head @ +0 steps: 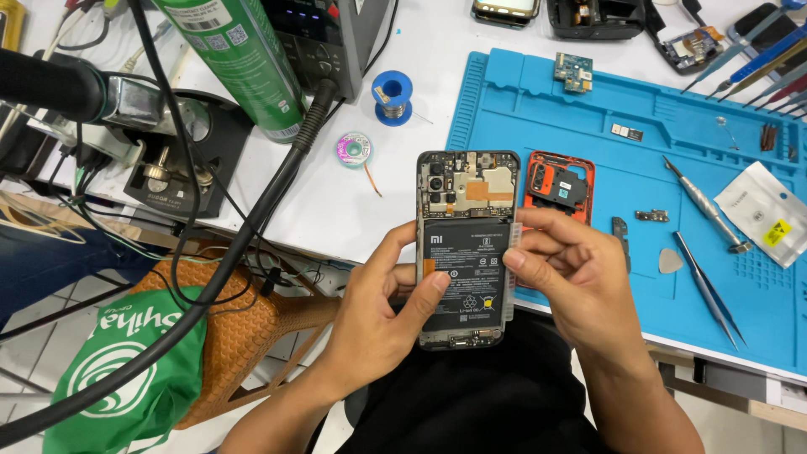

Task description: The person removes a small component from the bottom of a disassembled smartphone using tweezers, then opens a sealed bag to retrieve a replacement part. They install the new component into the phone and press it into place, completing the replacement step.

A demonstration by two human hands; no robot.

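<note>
The opened phone, back cover off with battery and boards showing, is being held upright in the air just off the near edge of the white bench. The left hand is gripping its lower left side, thumb lying across the battery. The right hand is pinching the right edge with curled fingers.

With nothing beneath it, a slipping grip could drop it to the floor; a hard thumb could dent the battery.

On the blue mat, the orange-rimmed frame piece is lying near the left edge, tweezers towards the near edge. No real container is showing; the small white pouch is lying flat, contents hidden.
</note>
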